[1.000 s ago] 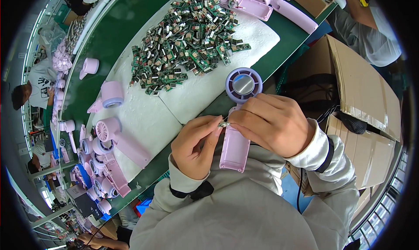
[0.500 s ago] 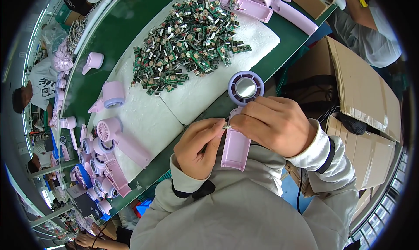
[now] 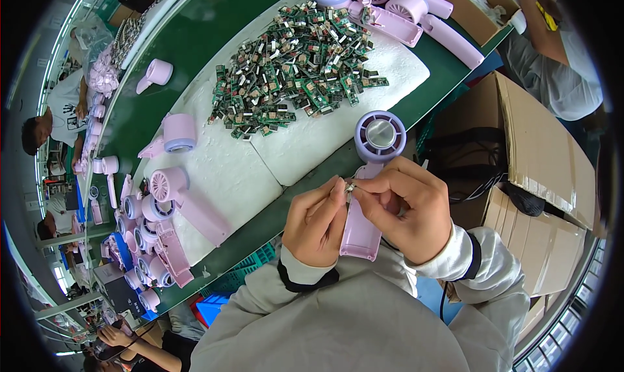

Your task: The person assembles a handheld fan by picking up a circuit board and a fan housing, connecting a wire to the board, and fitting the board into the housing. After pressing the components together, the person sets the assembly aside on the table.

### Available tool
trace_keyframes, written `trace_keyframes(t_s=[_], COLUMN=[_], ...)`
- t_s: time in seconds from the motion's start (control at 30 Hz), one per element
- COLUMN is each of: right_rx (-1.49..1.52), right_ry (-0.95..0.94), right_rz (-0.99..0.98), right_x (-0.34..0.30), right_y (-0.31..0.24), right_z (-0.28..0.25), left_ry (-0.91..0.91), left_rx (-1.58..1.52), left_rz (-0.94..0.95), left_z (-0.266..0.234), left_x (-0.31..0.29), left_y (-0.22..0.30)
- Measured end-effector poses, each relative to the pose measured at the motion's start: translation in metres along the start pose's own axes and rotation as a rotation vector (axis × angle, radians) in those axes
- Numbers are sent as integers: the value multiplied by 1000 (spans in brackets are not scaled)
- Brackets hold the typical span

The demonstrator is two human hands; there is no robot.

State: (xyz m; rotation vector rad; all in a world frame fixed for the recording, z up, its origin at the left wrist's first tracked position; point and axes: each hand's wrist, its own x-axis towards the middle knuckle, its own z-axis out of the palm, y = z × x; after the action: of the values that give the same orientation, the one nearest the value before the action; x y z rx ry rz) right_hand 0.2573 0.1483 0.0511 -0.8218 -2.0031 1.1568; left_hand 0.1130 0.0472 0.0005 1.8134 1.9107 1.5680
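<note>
A pink handheld fan housing with a lavender ring head (image 3: 380, 137) lies in front of me, its handle (image 3: 361, 232) an open hollow shell. Over that handle, my left hand (image 3: 317, 222) and my right hand (image 3: 409, 209) meet fingertip to fingertip. Both are closed in a pinch on a tiny pale, metallic-looking piece (image 3: 350, 187), too small to name. The fingers hide part of it and the upper handle. Beyond the hands, a heap of small green circuit boards (image 3: 292, 73) covers much of a white foam sheet (image 3: 260, 170).
Pink fan parts (image 3: 156, 209) crowd the left of the green bench (image 3: 195, 21). More fan housings (image 3: 396, 24) lie at the far right. Cardboard boxes (image 3: 546, 138) stand close to my right. Co-workers (image 3: 65, 105) are at the left; another person (image 3: 552, 66) is at the far right.
My right hand has drawn back from the top of the handle, its fingertips now meeting the left hand's around the tiny piece. The view has shifted slightly, moving the scene rightward.
</note>
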Motion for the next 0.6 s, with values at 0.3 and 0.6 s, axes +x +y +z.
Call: trace_keyframes(t_s=[0.3, 0.6], right_rx=[75, 42], right_ry=[86, 110], right_rz=[49, -363], right_x=[-4, -19], right_y=[-23, -59], right_z=[0, -21], left_ry=[-78, -587], left_rx=[-25, -1124], left_rz=[-14, -1066], left_z=[-26, -134], left_x=[24, 78], left_y=[26, 101])
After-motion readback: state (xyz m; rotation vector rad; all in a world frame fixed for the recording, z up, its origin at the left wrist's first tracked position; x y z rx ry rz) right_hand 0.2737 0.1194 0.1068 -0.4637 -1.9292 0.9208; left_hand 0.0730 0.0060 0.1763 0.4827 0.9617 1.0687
